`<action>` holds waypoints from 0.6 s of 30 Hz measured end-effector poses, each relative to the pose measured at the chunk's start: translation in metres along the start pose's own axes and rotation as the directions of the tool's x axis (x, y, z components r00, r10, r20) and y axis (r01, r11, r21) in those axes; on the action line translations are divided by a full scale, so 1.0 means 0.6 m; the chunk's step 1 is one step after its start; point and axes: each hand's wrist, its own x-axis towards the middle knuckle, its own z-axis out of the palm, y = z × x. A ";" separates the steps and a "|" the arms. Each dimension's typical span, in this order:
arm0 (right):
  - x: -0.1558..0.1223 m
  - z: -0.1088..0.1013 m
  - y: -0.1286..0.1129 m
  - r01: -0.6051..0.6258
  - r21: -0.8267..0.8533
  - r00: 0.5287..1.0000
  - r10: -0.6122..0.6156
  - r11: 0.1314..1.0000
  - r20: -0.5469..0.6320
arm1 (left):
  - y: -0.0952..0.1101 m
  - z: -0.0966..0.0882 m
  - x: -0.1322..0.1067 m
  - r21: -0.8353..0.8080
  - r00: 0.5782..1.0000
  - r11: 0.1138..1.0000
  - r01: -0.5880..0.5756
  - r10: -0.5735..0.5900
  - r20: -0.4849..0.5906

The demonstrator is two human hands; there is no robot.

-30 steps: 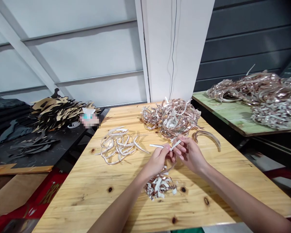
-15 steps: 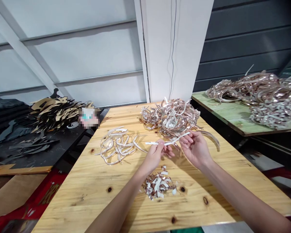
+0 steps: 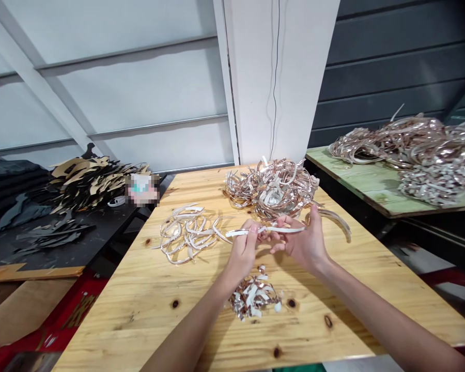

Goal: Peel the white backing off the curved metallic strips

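A narrow white strip (image 3: pixel 289 229) stretches sideways over the table between my hands. My left hand (image 3: pixel 243 253) pinches it between thumb and fingers, with one end sticking out to the left. The fingers of my right hand (image 3: pixel 308 245) lie apart behind and under the strip's right part, the thumb raised off it. Just below my left hand is a small heap of short white and rose-gold cut pieces (image 3: pixel 256 297). A loose tangle of pale strips (image 3: pixel 188 232) lies to the left. Behind my hands rises a larger pile of shiny rose-gold strips (image 3: pixel 273 188).
The wooden table (image 3: pixel 147 310) carries all of these piles. At right, a green-topped table (image 3: pixel 356 178) bears more shiny strips (image 3: pixel 414 144). On the left, a black table (image 3: pixel 19 253) holds dark and tan offcuts (image 3: pixel 89 181). A white panelled wall (image 3: pixel 151 77) stands behind.
The right thumb has lifted away from the strip and the right fingers have moved left, closer to my left hand. The strip now lies straighter and nearly level.
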 end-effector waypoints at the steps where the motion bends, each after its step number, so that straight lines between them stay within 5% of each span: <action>1: 0.001 -0.001 0.000 -0.003 -0.064 1.000 0.003 0.998 -0.001 | 0.000 -0.001 -0.001 0.026 1.000 1.000 -0.014 0.014 -0.003; 7: 0.009 -0.007 0.017 0.121 -0.576 0.993 -0.106 0.808 0.059 | -0.005 0.000 -0.007 0.033 0.996 0.997 -0.065 0.063 0.057; 15: 0.002 -0.009 0.032 0.323 -0.708 0.946 -0.190 0.628 0.263 | -0.014 0.003 -0.006 0.070 0.987 0.996 0.061 -0.070 0.142; 18: 0.001 -0.005 0.030 0.304 -0.703 0.952 -0.183 0.644 0.245 | -0.015 0.004 -0.005 0.086 0.982 0.994 0.072 -0.086 0.167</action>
